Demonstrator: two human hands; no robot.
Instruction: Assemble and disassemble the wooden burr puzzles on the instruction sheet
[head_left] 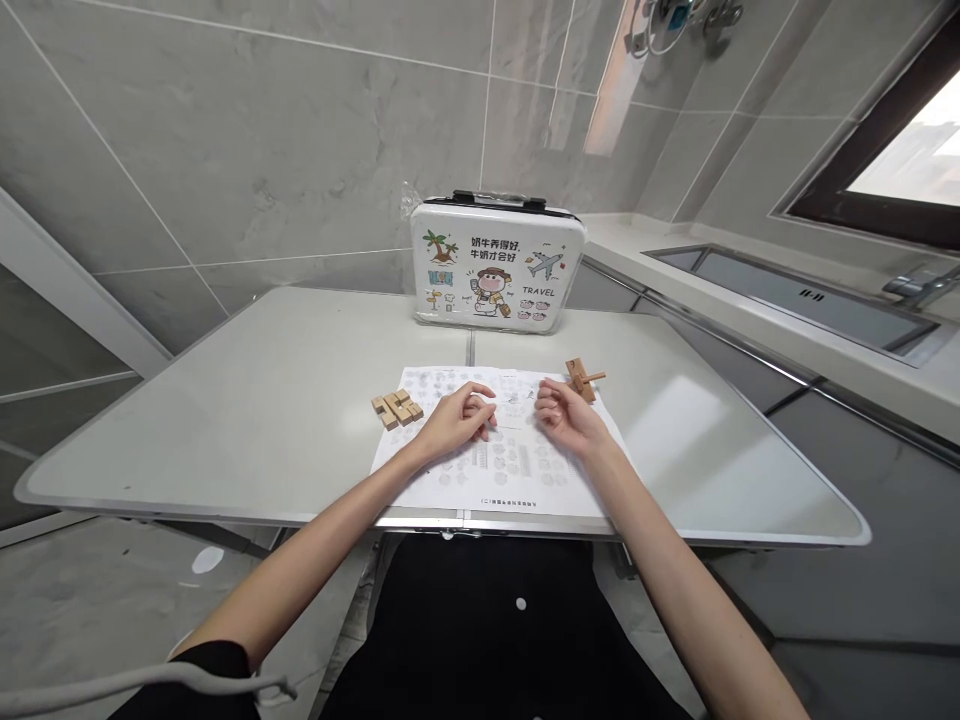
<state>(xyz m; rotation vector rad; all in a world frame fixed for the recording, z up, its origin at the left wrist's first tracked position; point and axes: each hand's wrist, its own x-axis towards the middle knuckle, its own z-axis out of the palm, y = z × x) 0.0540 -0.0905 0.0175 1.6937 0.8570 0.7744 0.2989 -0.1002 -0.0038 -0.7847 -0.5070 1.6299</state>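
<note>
My left hand (457,418) rests on a printed instruction sheet (501,462) at the middle of the white folding table (255,400). Its fingers are loosely curled and hold nothing. Just left of it lies a group of interlocked wooden puzzle blocks (397,408). My right hand (566,412) also lies on the sheet, fingers curled inward with nothing visible in them. A partly assembled wooden puzzle piece (583,379) stands just beyond its fingertips, apart from them.
A white cartoon-printed carry case (496,263) stands upright at the table's far edge against the tiled wall. To the right runs a counter with a sink (795,300) and a tap. A window is at the upper right.
</note>
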